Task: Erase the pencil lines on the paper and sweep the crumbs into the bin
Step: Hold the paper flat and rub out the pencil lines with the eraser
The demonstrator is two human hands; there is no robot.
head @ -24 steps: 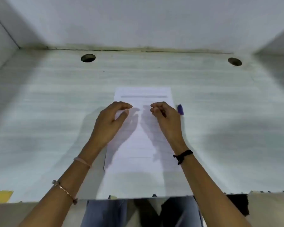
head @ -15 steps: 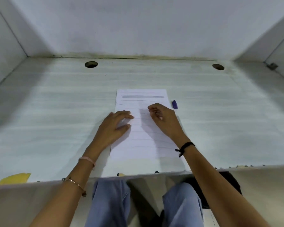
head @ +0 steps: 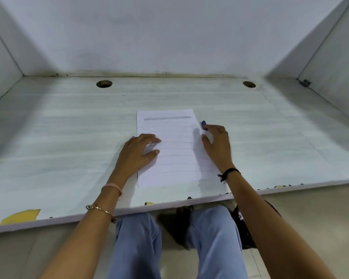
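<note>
Fingers loosely spread, thumb apart, the right hand (head: 218, 146) touches the small blue eraser (head: 203, 124); the left hand (head: 137, 152) lies flat on the white lined paper sheet (head: 169, 133). Mid-frame, that sheet runs lengthwise bottom to top on the pale streaked desk (head: 69, 127), white panels (head: 169, 37) around.

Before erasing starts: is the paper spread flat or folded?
Spread flat. The paper lies unfolded on the desk, its pencil lines showing, with the left hand resting on its left edge.
</note>
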